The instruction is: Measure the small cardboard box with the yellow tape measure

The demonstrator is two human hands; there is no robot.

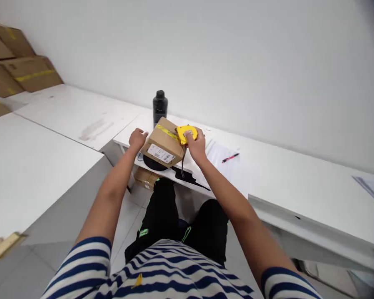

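A small taped cardboard box (pixel 166 143) with a white label (pixel 161 153) rests tilted near the front edge of the white desk. My right hand (pixel 197 143) grips a yellow tape measure (pixel 187 133) at the box's right upper edge. A dark strap hangs below the tape measure, and no drawn-out blade shows. Beside the box's left side is my left hand (pixel 138 139), its fingers loosely bent and apart; whether they touch the cardboard I cannot tell. Under the box, part of a round black object (pixel 155 163) shows.
Behind the box stands a black bottle (pixel 160 107). Paper sheets (pixel 218 160) with a red and black pen (pixel 230 158) lie to the right. Several cardboard boxes (pixel 31 74) are stacked at the far left. Another box (pixel 145 177) sits below the desktop.
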